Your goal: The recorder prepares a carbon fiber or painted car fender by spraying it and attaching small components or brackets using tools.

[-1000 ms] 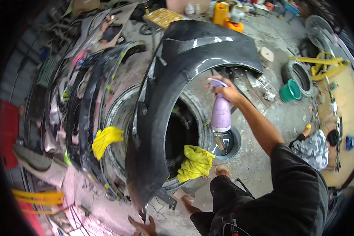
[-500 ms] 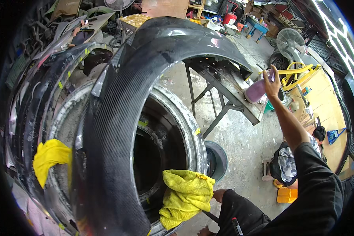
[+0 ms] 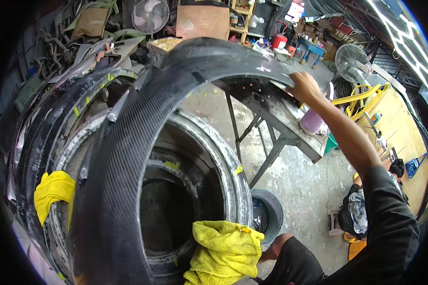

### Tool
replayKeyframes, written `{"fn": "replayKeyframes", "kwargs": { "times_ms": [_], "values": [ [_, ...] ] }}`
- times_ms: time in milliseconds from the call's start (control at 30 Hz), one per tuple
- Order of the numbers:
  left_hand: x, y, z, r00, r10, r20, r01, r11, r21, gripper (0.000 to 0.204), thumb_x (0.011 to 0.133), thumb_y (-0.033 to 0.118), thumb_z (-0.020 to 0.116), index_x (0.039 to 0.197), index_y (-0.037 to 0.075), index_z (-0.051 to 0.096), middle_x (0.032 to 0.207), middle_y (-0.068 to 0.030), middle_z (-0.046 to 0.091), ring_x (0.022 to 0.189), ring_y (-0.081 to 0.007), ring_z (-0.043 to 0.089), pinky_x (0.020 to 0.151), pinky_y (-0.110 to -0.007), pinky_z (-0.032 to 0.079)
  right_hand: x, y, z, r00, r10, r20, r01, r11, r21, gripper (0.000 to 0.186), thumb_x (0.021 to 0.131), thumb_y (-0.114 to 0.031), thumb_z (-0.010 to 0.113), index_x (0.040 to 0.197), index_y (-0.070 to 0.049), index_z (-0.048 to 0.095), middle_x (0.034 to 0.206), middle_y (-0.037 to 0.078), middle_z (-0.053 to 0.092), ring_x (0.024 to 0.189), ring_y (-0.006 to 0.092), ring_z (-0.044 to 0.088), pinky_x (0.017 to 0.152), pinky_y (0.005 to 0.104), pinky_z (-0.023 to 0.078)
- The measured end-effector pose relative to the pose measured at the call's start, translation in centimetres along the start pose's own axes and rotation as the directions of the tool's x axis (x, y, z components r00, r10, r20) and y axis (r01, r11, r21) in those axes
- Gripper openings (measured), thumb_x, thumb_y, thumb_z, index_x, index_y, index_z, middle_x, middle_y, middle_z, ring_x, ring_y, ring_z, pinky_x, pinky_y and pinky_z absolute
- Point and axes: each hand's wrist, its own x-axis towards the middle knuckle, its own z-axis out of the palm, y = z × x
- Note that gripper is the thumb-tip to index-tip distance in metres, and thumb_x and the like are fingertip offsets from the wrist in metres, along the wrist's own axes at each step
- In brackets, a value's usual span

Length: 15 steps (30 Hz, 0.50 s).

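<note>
At far end of black fender [image 3: 128,128], over metal table [image 3: 283,116]: right hand [image 3: 306,89], fingers curled in, not spread. Actual grip on fender tip: cannot tell, fingertips partly hidden. Left hand: out of view, state cannot be told. Near right-hand near corner of table: purple bottle [image 3: 311,122], upper part behind right hand and wrist. Over lower right rim of large round drum [image 3: 238,190]: yellow cloth [image 3: 226,251], draped in folds. Beside drum, on floor: grey bucket [image 3: 274,213].

Right arm [image 3: 351,129] stretched forward, elbow slightly bent, right grip [image 3: 305,88] curled.
</note>
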Motion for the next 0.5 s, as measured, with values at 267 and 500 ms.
{"fn": "replayKeyframes", "kwargs": {
  "times_ms": [267,500],
  "values": [
    [-3.4,-0.2,8.6,0.989,0.106,0.101,-0.077,0.964,-0.255,0.064,0.078,0.031,0.069,0.133,0.005,0.05,0.128,-0.018,0.057,0.115,-0.0349,0.055,0.092,-0.051,0.045,7.0,5.1,7.7,0.966,-0.202,0.16,0.235,0.945,-0.229,0.017,0.083,-0.01,0.055,0.082,0.004,0.065,0.081,0.025,0.066,0.075,0.0407,0.066,0.064,0.0477,0.052],
    [-2.7,-3.8,17.8,0.992,0.119,-0.032,-0.12,0.875,-0.469,0.04,0.083,0.027,0.063,0.115,0.005,0.068,0.116,-0.0141,0.068,0.102,-0.0309,0.065,0.087,-0.047,0.049,5.8,2.5,7.0,0.965,-0.256,-0.05,0.248,0.96,-0.134,0.02,0.092,-0.013,0.052,0.108,-0.002,0.059,0.098,0.024,0.063,0.093,0.0437,0.061,0.078,0.0516,0.049]
  ]
}}
